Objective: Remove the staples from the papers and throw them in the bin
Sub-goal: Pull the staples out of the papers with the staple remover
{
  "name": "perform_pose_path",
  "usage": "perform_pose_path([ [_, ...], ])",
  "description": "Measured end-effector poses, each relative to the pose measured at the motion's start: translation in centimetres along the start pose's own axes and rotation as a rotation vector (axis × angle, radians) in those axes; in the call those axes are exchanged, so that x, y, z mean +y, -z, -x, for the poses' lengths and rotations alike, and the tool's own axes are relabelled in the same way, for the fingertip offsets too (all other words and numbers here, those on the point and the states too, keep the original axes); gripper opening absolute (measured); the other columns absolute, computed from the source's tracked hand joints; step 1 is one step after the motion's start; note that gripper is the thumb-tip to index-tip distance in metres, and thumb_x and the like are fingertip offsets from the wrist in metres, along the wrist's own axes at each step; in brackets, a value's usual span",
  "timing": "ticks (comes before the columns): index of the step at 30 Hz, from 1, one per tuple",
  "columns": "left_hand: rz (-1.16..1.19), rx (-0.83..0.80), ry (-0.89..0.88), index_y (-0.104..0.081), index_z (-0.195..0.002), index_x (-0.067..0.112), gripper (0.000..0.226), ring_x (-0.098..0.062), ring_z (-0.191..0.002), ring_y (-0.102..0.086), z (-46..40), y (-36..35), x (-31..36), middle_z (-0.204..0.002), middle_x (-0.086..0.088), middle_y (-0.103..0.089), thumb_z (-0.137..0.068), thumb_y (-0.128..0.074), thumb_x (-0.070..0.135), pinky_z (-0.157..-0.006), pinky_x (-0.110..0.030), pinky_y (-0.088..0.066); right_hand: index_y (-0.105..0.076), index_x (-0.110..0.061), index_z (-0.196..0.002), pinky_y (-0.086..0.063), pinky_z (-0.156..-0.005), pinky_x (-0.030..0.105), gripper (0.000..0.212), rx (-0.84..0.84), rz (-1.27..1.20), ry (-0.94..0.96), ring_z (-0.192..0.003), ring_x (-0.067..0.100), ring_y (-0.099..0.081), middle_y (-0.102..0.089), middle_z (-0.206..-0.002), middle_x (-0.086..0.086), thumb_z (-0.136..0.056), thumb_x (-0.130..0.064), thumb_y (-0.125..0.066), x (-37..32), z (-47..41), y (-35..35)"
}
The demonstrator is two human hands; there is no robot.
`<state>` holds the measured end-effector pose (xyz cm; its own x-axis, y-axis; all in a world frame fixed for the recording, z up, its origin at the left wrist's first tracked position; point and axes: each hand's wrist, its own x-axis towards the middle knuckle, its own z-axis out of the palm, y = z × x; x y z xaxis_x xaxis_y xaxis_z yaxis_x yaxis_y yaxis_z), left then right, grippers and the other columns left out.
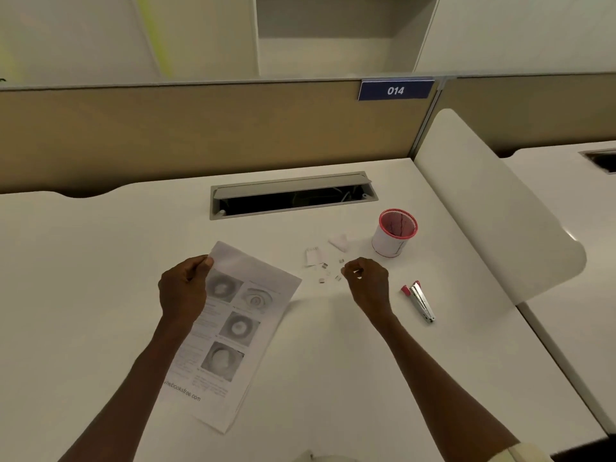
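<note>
A printed sheaf of papers [240,328] with grey pictures lies slanted on the white desk. My left hand [183,291] pinches its top left corner. My right hand [366,281] hovers to the right of the papers with fingertips pinched together; whether a staple sits between them is too small to tell. Several loose staples [330,273] and torn paper scraps [313,256] lie on the desk just left of that hand. A small red-rimmed white bin [395,233] stands beyond the right hand, upright and open at the top.
A red-and-silver staple remover [420,300] lies to the right of my right hand. An open cable slot [293,195] is cut into the desk [100,261] at the back. A beige partition rises behind; a white divider panel [493,208] borders the right side.
</note>
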<state>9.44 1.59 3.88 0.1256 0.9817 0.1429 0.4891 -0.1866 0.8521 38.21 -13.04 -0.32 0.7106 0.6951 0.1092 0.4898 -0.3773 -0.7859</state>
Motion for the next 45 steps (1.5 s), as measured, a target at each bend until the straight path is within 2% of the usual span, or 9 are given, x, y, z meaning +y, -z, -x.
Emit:
perform_pose_path([
  [5, 0.009, 0.000, 0.040, -0.069, -0.112, 0.005, 0.031, -0.026, -0.099, -0.065, -0.2, -0.1, -0.4, -0.107, -0.013, -0.071, -0.094, -0.059, 0.028, -0.087, -0.036, -0.050, -0.067, -0.012, -0.092, -0.038, -0.083, 0.032, 0.020, 0.185, 0.220, -0.137, -0.094, 0.034, -0.057, -0.064, -0.090, 0.014, -0.073, -0.011, -0.075, 6.5, -0.6, 3.6],
  [10, 0.026, -0.002, 0.068, -0.069, -0.113, 0.005, 0.031, -0.020, -0.094, -0.063, 0.2, 0.0, -0.3, -0.107, -0.013, -0.071, -0.094, -0.059, 0.027, -0.085, -0.034, -0.050, -0.053, 0.002, -0.116, -0.042, -0.087, 0.043, 0.051, 0.084, 0.460, -0.377, -0.110, 0.043, -0.043, -0.050, -0.114, 0.027, -0.077, -0.022, -0.075, 9.0, -0.8, 5.7],
  [18, 0.034, -0.006, 0.092, -0.069, -0.113, 0.006, 0.030, -0.017, -0.091, -0.062, 0.4, 0.0, -0.2, -0.106, -0.011, -0.072, -0.094, -0.059, 0.027, -0.082, -0.030, -0.048, -0.052, 0.002, -0.114, -0.044, -0.089, 0.047, 0.044, 0.017, 0.564, -0.456, -0.110, 0.043, -0.049, -0.052, -0.116, 0.025, -0.091, -0.035, -0.058, 9.9, -0.3, 5.9],
  [26, 0.059, -0.018, 0.105, -0.070, -0.112, 0.007, 0.028, -0.019, -0.088, -0.065, 1.0, -0.3, 0.6, -0.102, -0.009, -0.072, -0.095, -0.058, 0.025, -0.077, -0.027, -0.047, -0.063, 0.004, -0.092, -0.045, -0.069, 0.036, 0.020, 0.022, 0.311, -0.330, -0.082, 0.036, -0.060, -0.066, -0.087, 0.021, -0.089, -0.015, -0.061, 8.6, -0.2, 6.5],
  [29, 0.042, -0.030, 0.092, -0.071, -0.110, 0.006, 0.027, -0.015, -0.084, -0.063, 1.1, -0.3, 1.1, -0.100, -0.008, -0.073, -0.095, -0.058, 0.025, -0.072, -0.023, -0.045, -0.060, -0.003, -0.100, -0.040, -0.061, 0.026, 0.020, 0.030, 0.107, -0.279, -0.076, 0.019, -0.057, -0.065, -0.082, 0.004, -0.087, -0.017, -0.065, 4.8, 0.6, 6.8],
  [32, 0.025, -0.043, 0.068, -0.072, -0.108, 0.006, 0.026, -0.015, -0.082, -0.064, 1.3, -0.2, 1.8, -0.097, -0.006, -0.073, -0.094, -0.059, 0.025, -0.069, -0.022, -0.045, -0.057, -0.009, -0.102, -0.044, -0.064, 0.024, 0.025, -0.040, -0.058, -0.165, -0.077, 0.013, -0.063, -0.063, -0.079, -0.011, -0.084, -0.020, -0.071, 0.3, 1.1, 6.3],
  [38, 0.011, -0.055, 0.011, -0.074, -0.104, 0.008, 0.024, -0.006, -0.072, -0.062, 1.8, 0.7, 3.1, -0.089, 0.001, -0.072, -0.094, -0.060, 0.025, -0.063, -0.016, -0.047, -0.061, -0.014, -0.106, -0.050, -0.053, 0.014, 0.031, -0.244, -0.310, 0.031, -0.071, 0.018, -0.069, -0.070, -0.086, 0.004, -0.079, -0.018, -0.077, -8.3, 1.6, 4.2],
  [41, 0.007, -0.071, -0.017, -0.074, -0.103, 0.009, 0.023, 0.005, -0.069, -0.060, 2.2, 1.1, 3.9, -0.086, 0.005, -0.071, -0.093, -0.061, 0.025, -0.056, -0.004, -0.043, -0.058, -0.012, -0.106, -0.052, -0.053, 0.018, 0.026, -0.346, -0.317, 0.126, -0.064, 0.014, -0.068, -0.068, -0.087, 0.005, -0.084, -0.018, -0.071, -11.2, 1.4, 2.8],
  [45, -0.001, -0.083, -0.068, -0.074, -0.104, 0.010, 0.022, 0.004, -0.070, -0.061, 2.5, 2.0, 4.9, -0.092, -0.001, -0.074, -0.093, -0.061, 0.024, -0.056, -0.004, -0.044, -0.053, -0.012, -0.112, -0.051, -0.064, 0.025, 0.024, -0.414, -0.089, 0.295, -0.072, 0.017, -0.062, -0.066, -0.095, 0.002, -0.092, -0.022, -0.061, -14.1, 0.8, 0.8],
])
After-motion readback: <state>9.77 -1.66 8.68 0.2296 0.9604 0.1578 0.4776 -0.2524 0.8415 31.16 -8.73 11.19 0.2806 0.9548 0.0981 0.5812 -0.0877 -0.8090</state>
